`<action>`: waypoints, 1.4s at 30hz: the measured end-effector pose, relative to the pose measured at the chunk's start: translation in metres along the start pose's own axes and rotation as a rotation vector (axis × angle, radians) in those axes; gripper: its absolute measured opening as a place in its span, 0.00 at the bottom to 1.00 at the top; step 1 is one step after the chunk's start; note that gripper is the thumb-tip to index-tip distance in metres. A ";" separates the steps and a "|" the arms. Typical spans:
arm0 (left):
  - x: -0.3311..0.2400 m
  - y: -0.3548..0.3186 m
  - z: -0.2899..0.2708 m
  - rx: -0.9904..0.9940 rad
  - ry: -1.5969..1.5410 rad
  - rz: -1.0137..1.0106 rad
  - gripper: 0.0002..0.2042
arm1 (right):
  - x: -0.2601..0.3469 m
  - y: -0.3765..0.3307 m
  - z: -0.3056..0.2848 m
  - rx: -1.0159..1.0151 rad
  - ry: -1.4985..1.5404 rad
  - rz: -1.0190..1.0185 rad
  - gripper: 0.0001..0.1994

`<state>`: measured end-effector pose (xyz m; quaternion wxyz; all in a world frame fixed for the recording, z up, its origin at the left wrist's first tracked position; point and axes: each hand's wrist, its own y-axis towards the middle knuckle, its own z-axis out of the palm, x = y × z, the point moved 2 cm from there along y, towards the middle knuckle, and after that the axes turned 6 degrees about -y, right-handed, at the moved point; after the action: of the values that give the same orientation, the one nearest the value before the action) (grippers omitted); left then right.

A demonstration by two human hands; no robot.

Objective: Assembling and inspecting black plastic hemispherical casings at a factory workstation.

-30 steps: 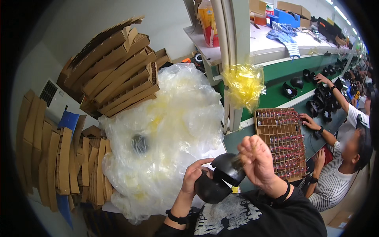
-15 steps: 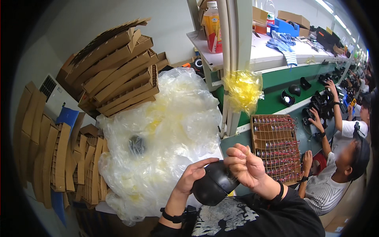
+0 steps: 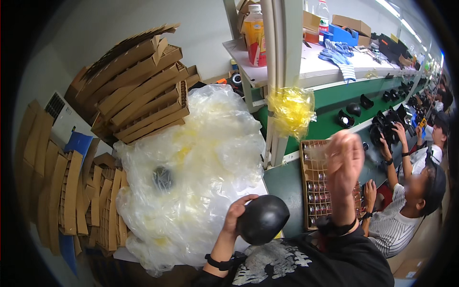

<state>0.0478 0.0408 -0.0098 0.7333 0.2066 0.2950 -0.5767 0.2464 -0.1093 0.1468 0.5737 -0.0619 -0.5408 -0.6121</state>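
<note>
One left hand (image 3: 237, 214) curls round one round black shell (image 3: 263, 220); right of it, one brown cardboard tray (image 3: 306, 191), one half-curled right hand (image 3: 344, 160), hold unclear

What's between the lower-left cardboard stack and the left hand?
Head view: a heap of translucent plastic, a dark item showing in it, separates the cardboard stack from the left hand holding the black dome.

A smooth black dome-shaped shell (image 3: 263, 219), plastic-looking with a soft sheen, is held in the left hand (image 3: 236, 214). To that hand's left, crinkled, glossy, translucent plastic bags (image 3: 196, 138) are heaped, backed by stacked matt cardboard trays (image 3: 150, 95). Beyond the right hand (image 3: 345, 160), glossy yellow film (image 3: 290, 111) is bunched; farther off, knitted cloth gloves (image 3: 337, 55) are laid.
</note>
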 end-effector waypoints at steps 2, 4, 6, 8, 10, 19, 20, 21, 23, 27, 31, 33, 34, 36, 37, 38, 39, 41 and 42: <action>-0.010 -0.008 -0.007 0.047 -0.210 0.079 0.31 | 0.002 0.021 -0.022 -0.129 -0.473 -0.270 0.03; -0.022 -0.013 -0.003 -0.005 -0.212 0.078 0.31 | -0.004 0.043 -0.008 -0.041 -0.762 -0.559 0.01; -0.028 -0.016 -0.002 0.023 -0.391 0.084 0.30 | -0.029 0.052 0.015 0.104 -0.975 -0.565 0.04; -0.035 -0.017 0.023 0.034 -0.454 0.058 0.27 | -0.070 0.052 0.022 0.339 -1.079 -0.546 0.10; -0.038 -0.021 0.023 -0.214 -0.600 0.056 0.26 | -0.055 0.042 0.038 0.320 -1.010 -0.446 0.14; -0.037 -0.025 0.017 -0.137 -0.469 -0.075 0.28 | -0.037 -0.071 0.052 1.142 -0.266 0.424 0.44; -0.034 -0.023 0.009 -0.175 -0.419 -0.189 0.29 | -0.046 -0.074 0.049 1.169 -0.224 0.563 0.41; -0.035 -0.019 0.012 -0.202 -0.412 -0.191 0.30 | -0.062 -0.076 0.040 1.065 -0.162 0.691 0.38; -0.022 -0.016 0.008 -0.329 -0.269 -0.139 0.30 | -0.091 -0.094 0.017 0.746 0.053 0.987 0.32; -0.005 -0.015 -0.023 -0.373 -0.344 0.075 0.29 | -0.121 -0.120 -0.009 0.103 0.354 1.289 0.24; -0.003 -0.012 -0.038 -0.424 -0.572 0.206 0.26 | -0.153 -0.124 -0.025 -0.298 0.578 1.275 0.22; 0.005 -0.007 -0.046 -0.244 -0.643 0.160 0.26 | -0.169 -0.131 -0.028 -0.330 0.603 1.323 0.22; 0.009 -0.004 -0.047 -0.256 -0.542 0.116 0.27 | -0.174 -0.133 -0.026 -0.358 0.629 1.371 0.22; 0.015 0.000 -0.043 -0.292 -0.576 0.054 0.21 | -0.186 -0.135 -0.029 -0.404 0.623 1.388 0.22; 0.017 -0.001 -0.048 -0.295 -0.576 0.055 0.21 | -0.199 -0.140 -0.040 -0.389 0.571 1.365 0.22; 0.019 -0.002 -0.057 -0.233 -0.698 0.131 0.18 | -0.215 -0.149 -0.054 -0.372 0.519 1.342 0.21; 0.020 -0.001 -0.065 -0.167 -0.818 0.205 0.16 | -0.242 -0.162 -0.081 -0.248 0.121 1.271 0.28; 0.009 -0.001 -0.074 -0.087 -1.079 0.188 0.09 | -0.240 -0.167 -0.099 0.020 -0.566 1.024 0.31; 0.003 0.001 -0.071 -0.101 -1.131 0.184 0.08 | -0.236 -0.166 -0.104 0.283 -1.203 0.664 0.35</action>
<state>0.0355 0.0842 -0.0643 0.8331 -0.1443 -0.1349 -0.5167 0.2543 -0.0760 -0.1581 0.3339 -0.4765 -0.7913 -0.1878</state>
